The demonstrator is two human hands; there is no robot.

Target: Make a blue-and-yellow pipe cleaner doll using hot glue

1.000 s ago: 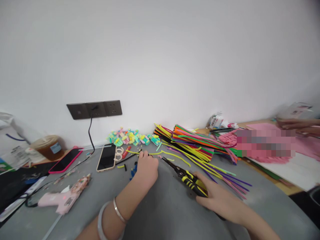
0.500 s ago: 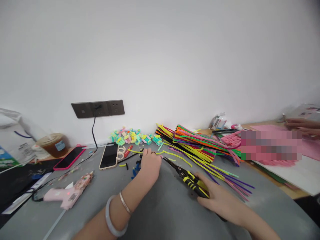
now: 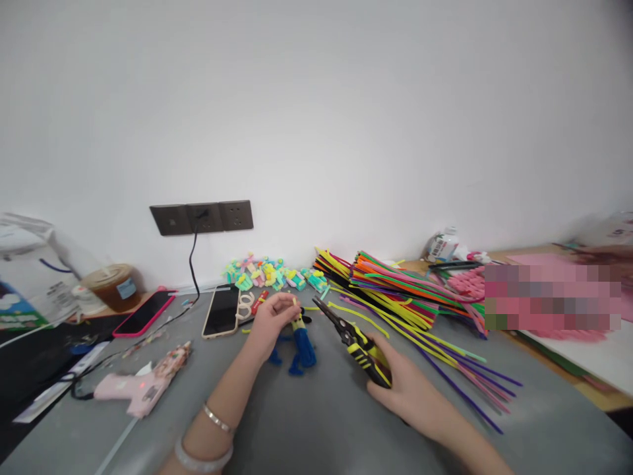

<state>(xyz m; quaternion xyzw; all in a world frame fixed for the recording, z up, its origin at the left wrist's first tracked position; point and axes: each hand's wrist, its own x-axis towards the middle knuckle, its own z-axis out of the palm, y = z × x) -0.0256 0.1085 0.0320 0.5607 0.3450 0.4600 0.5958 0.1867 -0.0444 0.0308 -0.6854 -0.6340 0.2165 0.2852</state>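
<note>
My left hand (image 3: 273, 321) is closed, its thumb and fingers pinching the yellow top end of a small blue-and-yellow pipe-cleaner figure (image 3: 304, 347). The figure's blue legs hang or rest just above the grey tabletop; I cannot tell whether they touch it. In my right hand (image 3: 403, 382) are black-and-yellow needle-nose pliers (image 3: 357, 346), their tips pointing up and left, close to the figure but apart from it. Between the pliers and the figure lies a bent yellow pipe cleaner (image 3: 361, 315).
Pipe-cleaner bundles (image 3: 395, 290) spread behind my right hand. Pastel pieces (image 3: 267, 272) lie against the wall. A pink glue gun (image 3: 143, 389), two phones (image 3: 221, 311), scissors (image 3: 246, 305) and a drink cup (image 3: 113, 288) stand leftward. A co-worker's blurred hand is at far right.
My left hand has turned and lifted slightly left, bringing the blue-and-yellow figure into clear view. The pliers, still in my right hand, have shifted a little left and up.
</note>
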